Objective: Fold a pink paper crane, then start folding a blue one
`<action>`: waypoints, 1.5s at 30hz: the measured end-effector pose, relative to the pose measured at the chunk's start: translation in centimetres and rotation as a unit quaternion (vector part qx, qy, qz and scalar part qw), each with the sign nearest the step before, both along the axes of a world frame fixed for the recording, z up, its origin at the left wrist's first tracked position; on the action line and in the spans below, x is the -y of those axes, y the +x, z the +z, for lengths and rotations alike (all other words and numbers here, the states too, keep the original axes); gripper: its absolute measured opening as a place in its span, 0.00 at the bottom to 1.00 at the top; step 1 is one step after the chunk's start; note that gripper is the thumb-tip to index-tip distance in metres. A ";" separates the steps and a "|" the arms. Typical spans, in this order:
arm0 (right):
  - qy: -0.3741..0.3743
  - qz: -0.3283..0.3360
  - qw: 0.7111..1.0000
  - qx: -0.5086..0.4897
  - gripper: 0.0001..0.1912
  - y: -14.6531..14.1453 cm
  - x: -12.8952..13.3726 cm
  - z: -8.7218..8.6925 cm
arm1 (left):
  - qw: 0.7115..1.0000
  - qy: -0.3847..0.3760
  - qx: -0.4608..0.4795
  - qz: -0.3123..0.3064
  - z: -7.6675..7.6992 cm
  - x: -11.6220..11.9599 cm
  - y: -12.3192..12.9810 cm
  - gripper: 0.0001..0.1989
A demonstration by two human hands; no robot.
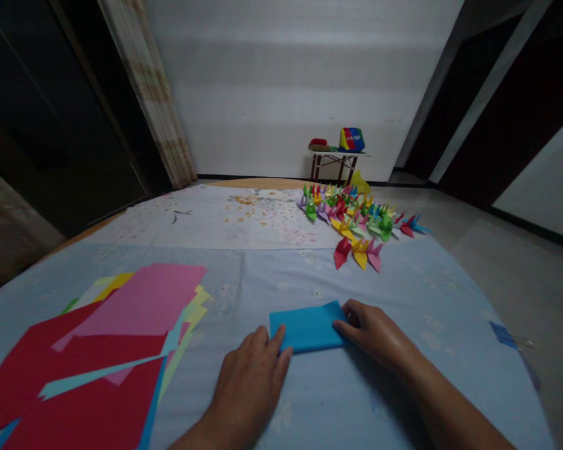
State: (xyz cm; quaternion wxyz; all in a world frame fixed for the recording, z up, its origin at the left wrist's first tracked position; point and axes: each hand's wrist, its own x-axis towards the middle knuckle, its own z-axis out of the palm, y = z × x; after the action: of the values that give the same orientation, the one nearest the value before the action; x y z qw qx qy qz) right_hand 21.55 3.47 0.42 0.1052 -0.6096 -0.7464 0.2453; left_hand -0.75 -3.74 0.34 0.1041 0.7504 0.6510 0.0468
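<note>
Currently: step appears to be folding; next move likely calls for aligned edges | your left hand [249, 380], fingers slightly spread, rests on left end of folded blue paper [306, 327] | your right hand [376, 328] pinches its right end | it lies on floral tablecloth [244, 284], paper cranes [341, 208] beyond, right.

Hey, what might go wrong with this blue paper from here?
The blue paper might crease crookedly if it shifts between the left hand at one end and the right hand at the other. The loose pale strip on the red sheets could slide if brushed.
</note>
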 end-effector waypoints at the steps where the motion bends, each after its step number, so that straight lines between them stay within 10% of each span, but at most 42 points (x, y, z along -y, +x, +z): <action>1: -0.002 0.000 1.000 -0.002 0.10 0.0 0.0 0.1 | 1.000 -0.002 -0.002 0.002 0.1 0.0 0.0 0.22; 35: 0.025 -0.026 0.999 0.034 0.18 0.1 0.3 0.1 | 0.997 0.062 -0.032 0.016 -0.5 -0.4 0.1 0.18; 45: 0.281 -0.011 0.954 0.103 0.32 -4.4 2.8 0.0 | 0.996 0.066 -0.052 0.008 -0.9 -0.5 0.2 0.18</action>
State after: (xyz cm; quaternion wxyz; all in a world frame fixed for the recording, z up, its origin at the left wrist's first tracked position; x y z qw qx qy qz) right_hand 17.16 0.67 0.39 0.1974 -0.5859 -0.7850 -0.0398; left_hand -0.56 -3.28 -0.59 0.0200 0.7516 0.6573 0.0518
